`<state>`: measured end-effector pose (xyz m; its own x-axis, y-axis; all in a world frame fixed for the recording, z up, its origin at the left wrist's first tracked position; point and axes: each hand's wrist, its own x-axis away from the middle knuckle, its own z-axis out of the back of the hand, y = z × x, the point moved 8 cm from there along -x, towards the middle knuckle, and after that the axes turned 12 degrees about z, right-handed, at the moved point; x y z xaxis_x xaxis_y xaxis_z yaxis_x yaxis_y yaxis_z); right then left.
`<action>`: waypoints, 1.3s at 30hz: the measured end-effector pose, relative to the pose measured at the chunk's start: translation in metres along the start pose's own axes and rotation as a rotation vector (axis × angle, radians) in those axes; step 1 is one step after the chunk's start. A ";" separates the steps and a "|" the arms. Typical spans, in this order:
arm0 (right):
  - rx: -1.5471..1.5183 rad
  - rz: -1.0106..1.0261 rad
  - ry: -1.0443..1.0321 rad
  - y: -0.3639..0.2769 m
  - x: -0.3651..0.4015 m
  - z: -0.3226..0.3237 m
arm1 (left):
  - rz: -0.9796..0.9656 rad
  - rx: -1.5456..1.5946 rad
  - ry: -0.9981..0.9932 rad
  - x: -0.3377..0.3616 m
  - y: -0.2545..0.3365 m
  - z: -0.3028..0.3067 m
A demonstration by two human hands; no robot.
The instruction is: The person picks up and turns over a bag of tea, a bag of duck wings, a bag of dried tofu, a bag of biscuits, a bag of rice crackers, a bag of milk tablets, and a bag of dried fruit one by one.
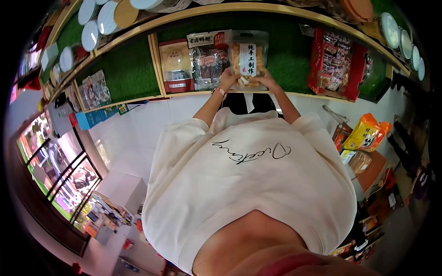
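Observation:
Both of my hands grip a clear snack pouch (249, 51) with a white label and pale stick-shaped pieces inside. My left hand (229, 80) holds its lower left corner, fingers partly behind the pouch. At the lower right corner, my right hand (266, 81) is closed on the bag. Directly left of it, a black and clear vacuum-packed snack bag (208, 62) lies on green turf. Beyond that is a beige and red pouch (177, 66).
A red box (334, 64) of small wrapped packets sits at the right on the turf shelf (290, 60). Round-lidded jars (107, 18) line the upper ledge. Small clear packets (95, 87) lie far left. An orange-yellow bag (367, 133) rests on cartons below right.

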<state>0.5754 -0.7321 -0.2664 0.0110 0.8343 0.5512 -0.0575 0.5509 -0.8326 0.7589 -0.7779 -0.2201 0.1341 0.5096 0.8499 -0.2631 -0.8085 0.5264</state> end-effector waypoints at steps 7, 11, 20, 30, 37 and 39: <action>0.181 -0.070 0.082 0.059 -0.027 0.008 | 0.069 -0.136 -0.100 -0.057 -0.030 0.003; 0.321 -0.103 0.193 0.053 -0.013 0.008 | 0.023 -0.258 -0.022 -0.085 -0.056 0.015; 0.222 -0.093 0.203 0.105 -0.024 0.008 | 0.130 -0.439 -0.098 -0.077 -0.057 0.017; 0.149 0.020 0.604 0.035 0.063 0.029 | 0.001 -0.828 -0.061 -0.077 -0.041 0.035; 0.154 0.072 0.892 0.064 0.173 0.057 | 0.028 -0.624 0.087 -0.044 -0.016 0.053; 0.113 0.005 0.904 0.082 0.211 0.065 | -0.076 -0.849 0.167 -0.059 -0.020 0.059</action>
<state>0.5081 -0.5124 -0.2145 0.7863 0.5625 0.2557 -0.1564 0.5815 -0.7984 0.8130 -0.8094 -0.2792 0.0555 0.6438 0.7632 -0.8921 -0.3114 0.3275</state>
